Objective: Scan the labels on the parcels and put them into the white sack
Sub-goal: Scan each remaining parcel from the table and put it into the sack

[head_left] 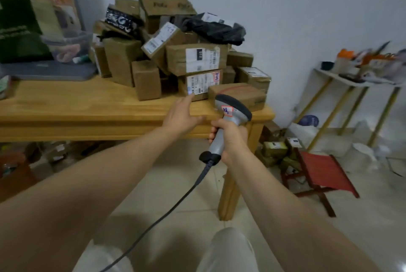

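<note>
head view looks down my two forearms to a pale wooden table heaped with taped brown cardboard parcels. my right hand is clenched round the handle of a grey plastic barcode scanner. its dark hooded head is tipped toward the near right of the heap so the window faces the labels. my left hand is released, fingers straight, stretched toward a flat brown box with a white printed label low in the heap. the fingertips sit at the label's lower left corner, though i cannot tell whether they touch. i judge the hand is there to steady or turn that box for the scan. the card looks stiff and the tape glossy. a crumpled black plastic mailer lies soft on top. pale crumpled sheeting on the floor at the far right may be the white sack, well apart from the table.
</note>
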Available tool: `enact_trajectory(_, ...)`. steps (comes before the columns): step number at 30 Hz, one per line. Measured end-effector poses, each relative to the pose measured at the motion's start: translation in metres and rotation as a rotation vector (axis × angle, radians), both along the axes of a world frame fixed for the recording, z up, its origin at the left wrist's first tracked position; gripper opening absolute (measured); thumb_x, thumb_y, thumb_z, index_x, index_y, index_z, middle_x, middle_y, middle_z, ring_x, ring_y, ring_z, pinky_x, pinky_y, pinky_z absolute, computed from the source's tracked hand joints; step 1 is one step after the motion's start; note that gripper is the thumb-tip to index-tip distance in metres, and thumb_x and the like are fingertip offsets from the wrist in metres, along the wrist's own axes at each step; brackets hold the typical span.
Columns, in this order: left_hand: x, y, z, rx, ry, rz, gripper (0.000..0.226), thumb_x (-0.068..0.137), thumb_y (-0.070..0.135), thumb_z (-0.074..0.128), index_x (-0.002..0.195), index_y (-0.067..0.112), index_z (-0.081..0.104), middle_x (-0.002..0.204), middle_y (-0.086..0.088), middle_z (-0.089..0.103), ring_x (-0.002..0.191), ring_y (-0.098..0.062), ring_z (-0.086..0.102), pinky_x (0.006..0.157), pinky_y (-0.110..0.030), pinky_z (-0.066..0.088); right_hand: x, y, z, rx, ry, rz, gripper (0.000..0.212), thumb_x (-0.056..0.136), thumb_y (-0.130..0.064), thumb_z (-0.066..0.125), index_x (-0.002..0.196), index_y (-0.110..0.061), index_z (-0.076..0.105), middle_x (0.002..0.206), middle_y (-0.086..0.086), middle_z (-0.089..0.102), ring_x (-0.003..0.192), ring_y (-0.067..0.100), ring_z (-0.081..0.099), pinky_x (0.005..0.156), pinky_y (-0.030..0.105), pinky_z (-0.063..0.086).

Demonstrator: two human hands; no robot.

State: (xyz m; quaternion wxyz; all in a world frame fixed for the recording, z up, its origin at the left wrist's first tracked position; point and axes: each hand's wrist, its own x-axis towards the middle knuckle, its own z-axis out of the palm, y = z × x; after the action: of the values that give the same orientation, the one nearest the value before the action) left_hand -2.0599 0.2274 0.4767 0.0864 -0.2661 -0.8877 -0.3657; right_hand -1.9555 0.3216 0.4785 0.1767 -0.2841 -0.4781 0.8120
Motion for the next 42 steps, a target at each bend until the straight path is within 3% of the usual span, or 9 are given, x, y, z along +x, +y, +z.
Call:
enact_trajectory(5, -0.016, 0.063, 0.015, -0.162, 0.108, -0.137, 0.078, 0.079, 0.039, 0.075, 0.145, 0.018, 0.039, 0.145, -0.007, 0.043, 0.133, -0.025, 0.039, 0.107, -0.038, 0.037, 0.007, 0.046, -0.012, -0.067, -0.013, -0.051, 0.021, 0.085, 0.0, 0.062, 0.067, -0.006, 0.053, 0.049, 0.003, 0.054, 0.04, 0.014, 0.051, 0.042, 0.024, 0.044)
enact_trajectory(14, -0.041, 0.135, 0.004, -0.7, 0.319, -0.152, 0.121, 0.071, 0.037, 0.082, 0.153, 0.01, -0.003, 0.16, -0.01, 0.013, 0.147, -0.026, 0.011, 0.12, -0.041, 0.002, 0.0, 0.101, -0.027, -0.104, -0.033, -0.134, 0.019, 0.082, 0.003, 0.063, 0.067, -0.005, 0.055, 0.049, 0.005, 0.056, 0.041, 0.015, 0.052, 0.042, 0.026, 0.046)
enact_trajectory(18, -0.04, 0.145, -0.011, -0.708, 0.518, -0.066, 0.114, 0.071, 0.036, 0.081, 0.152, 0.007, 0.006, 0.15, -0.011, 0.029, 0.14, -0.027, 0.027, 0.118, -0.04, 0.014, 0.0, 0.113, -0.036, -0.137, -0.044, -0.147, 0.013, 0.081, 0.002, 0.064, 0.074, -0.005, 0.056, 0.048, 0.003, 0.056, 0.039, 0.013, 0.052, 0.042, 0.025, 0.045)
enact_trajectory(21, -0.038, 0.144, -0.02, -0.649, 0.626, -0.073, 0.092, 0.074, 0.031, 0.077, 0.146, 0.012, 0.024, 0.141, -0.008, 0.039, 0.131, -0.025, 0.036, 0.113, -0.037, 0.026, 0.001, 0.116, -0.041, -0.139, -0.062, -0.173, 0.013, 0.081, 0.002, 0.065, 0.072, -0.004, 0.058, 0.047, 0.003, 0.057, 0.039, 0.014, 0.053, 0.042, 0.025, 0.046)
enact_trajectory(24, -0.041, 0.132, -0.017, -0.545, 0.544, -0.118, 0.087, 0.072, 0.029, 0.079, 0.143, 0.014, 0.03, 0.137, -0.008, 0.038, 0.123, -0.026, 0.044, 0.101, -0.034, 0.041, 0.006, 0.114, -0.041, -0.139, -0.066, -0.179, 0.009, 0.08, 0.002, 0.065, 0.075, -0.003, 0.059, 0.048, 0.003, 0.057, 0.039, 0.014, 0.053, 0.042, 0.025, 0.046)
enact_trajectory(32, -0.029, 0.083, 0.033, 0.048, 0.162, 0.033, 0.07, 0.067, 0.039, 0.082, 0.128, 0.017, 0.055, 0.114, 0.003, 0.056, 0.104, -0.016, 0.052, 0.082, -0.031, 0.047, 0.023, 0.086, -0.027, -0.131, 0.02, -0.12, 0.01, 0.08, 0.004, 0.065, 0.08, -0.003, 0.059, 0.051, 0.005, 0.057, 0.039, 0.014, 0.052, 0.041, 0.024, 0.045)
enact_trajectory(35, -0.023, 0.062, 0.041, 0.277, -0.158, 0.054, 0.068, 0.07, 0.038, 0.082, 0.128, 0.014, 0.058, 0.106, 0.006, 0.057, 0.097, -0.013, 0.053, 0.081, -0.029, 0.047, 0.03, 0.07, -0.018, -0.114, 0.059, -0.091, 0.011, 0.078, 0.004, 0.067, 0.079, -0.005, 0.06, 0.05, 0.005, 0.058, 0.04, 0.015, 0.053, 0.042, 0.024, 0.046)
enact_trajectory(39, -0.019, 0.035, 0.04, 0.4, -0.377, 0.046, 0.062, 0.069, 0.034, 0.082, 0.123, 0.012, 0.061, 0.11, -0.002, 0.064, 0.105, -0.021, 0.058, 0.095, -0.041, 0.051, 0.039, 0.049, -0.007, -0.091, 0.101, -0.022, 0.013, 0.078, 0.003, 0.068, 0.085, -0.007, 0.062, 0.055, 0.003, 0.06, 0.044, 0.013, 0.055, 0.043, 0.024, 0.048)
enact_trajectory(42, -0.015, 0.016, 0.042, 0.486, -0.488, 0.034, 0.049, 0.068, 0.031, 0.083, 0.11, 0.015, 0.066, 0.102, -0.002, 0.067, 0.097, -0.019, 0.062, 0.082, -0.032, 0.055, 0.044, 0.037, 0.002, -0.07, 0.102, 0.013, 0.013, 0.078, 0.002, 0.069, 0.084, -0.007, 0.062, 0.057, 0.004, 0.061, 0.045, 0.013, 0.056, 0.044, 0.024, 0.048)
